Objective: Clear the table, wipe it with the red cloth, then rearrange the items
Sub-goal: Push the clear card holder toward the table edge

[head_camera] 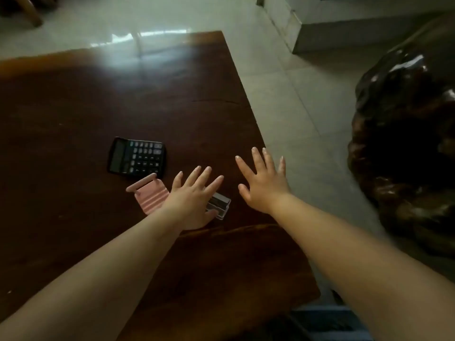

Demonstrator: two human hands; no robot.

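Note:
A black calculator (137,157) lies flat on the dark wooden table (73,119). Just in front of it sits a pink ribbed stand (149,194), partly under my left wrist. My left hand (194,198) hovers over the table with fingers spread and straight, and covers most of a small clear and grey stapler-like item (219,203). To the right, near the table's right edge, my right hand (264,182) is held out with fingers spread and holds nothing. No red cloth is in view.
The table's right edge (256,119) runs diagonally, with pale floor tiles (295,99) beyond it. A large dark glossy carved wooden piece (406,143) stands on the floor at the right. A pale cabinet base (320,33) is at the far right.

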